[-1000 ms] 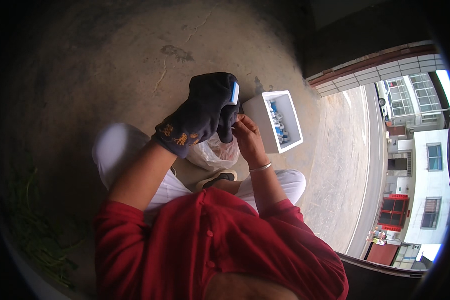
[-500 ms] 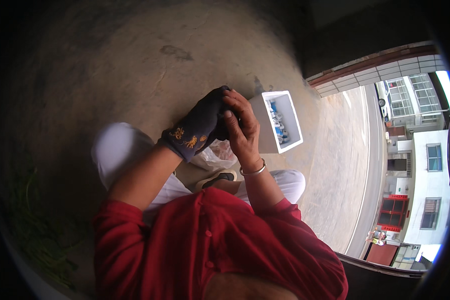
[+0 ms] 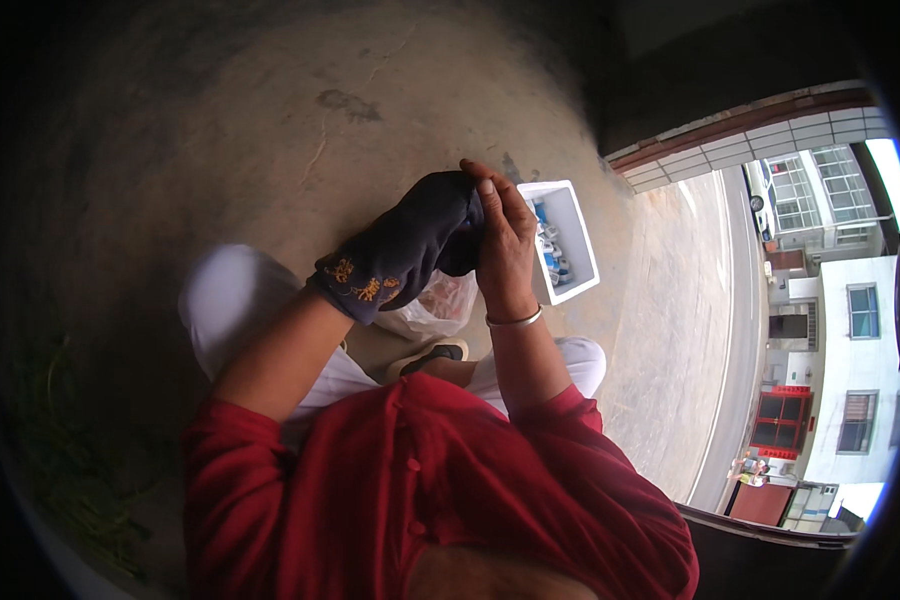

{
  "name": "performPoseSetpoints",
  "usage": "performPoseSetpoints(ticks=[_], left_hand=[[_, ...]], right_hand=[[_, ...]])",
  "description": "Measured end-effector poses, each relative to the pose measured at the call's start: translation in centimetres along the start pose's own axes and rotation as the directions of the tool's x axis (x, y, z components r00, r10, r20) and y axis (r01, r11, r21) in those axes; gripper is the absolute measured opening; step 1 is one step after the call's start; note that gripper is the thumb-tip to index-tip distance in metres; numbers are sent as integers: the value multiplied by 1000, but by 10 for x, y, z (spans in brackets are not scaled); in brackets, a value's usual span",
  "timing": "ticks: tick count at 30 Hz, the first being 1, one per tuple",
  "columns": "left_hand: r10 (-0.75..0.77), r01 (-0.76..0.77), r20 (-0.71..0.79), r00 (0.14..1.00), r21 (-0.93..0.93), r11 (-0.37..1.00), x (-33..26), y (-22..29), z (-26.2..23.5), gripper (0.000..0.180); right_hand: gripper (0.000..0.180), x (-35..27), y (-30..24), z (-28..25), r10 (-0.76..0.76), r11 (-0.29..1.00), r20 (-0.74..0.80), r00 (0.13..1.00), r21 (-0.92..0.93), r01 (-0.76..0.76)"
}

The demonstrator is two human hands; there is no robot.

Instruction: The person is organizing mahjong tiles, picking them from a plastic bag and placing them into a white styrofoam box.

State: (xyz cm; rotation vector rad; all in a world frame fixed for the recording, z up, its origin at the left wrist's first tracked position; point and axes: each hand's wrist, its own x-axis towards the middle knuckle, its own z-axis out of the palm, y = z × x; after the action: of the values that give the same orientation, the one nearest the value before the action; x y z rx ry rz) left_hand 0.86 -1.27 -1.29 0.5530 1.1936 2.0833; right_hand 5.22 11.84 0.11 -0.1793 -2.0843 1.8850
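My left hand (image 3: pixel 425 225) wears a dark glove (image 3: pixel 395 245) with gold figures near its cuff. Its fingers point toward my right hand and are mostly hidden by the glove and that hand, so how they lie cannot be told. My bare right hand (image 3: pixel 508 230), with a silver bangle (image 3: pixel 515 320) at the wrist, is closed around the finger end of the glove. Its thumb lies across the near side and the other fingers reach behind. Below the hands, a clear plastic bag (image 3: pixel 440 305) with reddish contents lies on the floor, partly covered by the glove.
A white foam box (image 3: pixel 582 240) holding several blue-and-white items stands just right of my right hand. My bent knees (image 3: pixel 232 310) and a dark shoe (image 3: pixel 440 355) frame the bag. Green leafy plants (image 3: pixel 75 460) lie at the far left. A road runs beyond the right-hand doorway.
Both hands have shifted slightly right. The right hand has turned and slid along the glove's finger end, its fingers straighter now, and the gloved hand is stretched out more.
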Motion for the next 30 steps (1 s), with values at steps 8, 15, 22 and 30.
performPoseSetpoints(ticks=[8,15,22,30], left_hand=[[-109,89,-67,992,-247,965,15,-27,-18,31],[84,-80,-106,991,47,996,8,-14,-4,36],[499,-337,48,865,792,508,12,-26,-23,30],[417,-267,-61,907,682,681,11,-31,-28,15]], right_hand=[[30,-11,14,6,-172,979,47,984,-102,176],[31,-3,9,-4,8,1000,-44,999,11,-7],[36,-14,12,-15,-243,947,-38,969,-226,228],[35,-10,3,-13,-302,852,284,910,-349,391]])
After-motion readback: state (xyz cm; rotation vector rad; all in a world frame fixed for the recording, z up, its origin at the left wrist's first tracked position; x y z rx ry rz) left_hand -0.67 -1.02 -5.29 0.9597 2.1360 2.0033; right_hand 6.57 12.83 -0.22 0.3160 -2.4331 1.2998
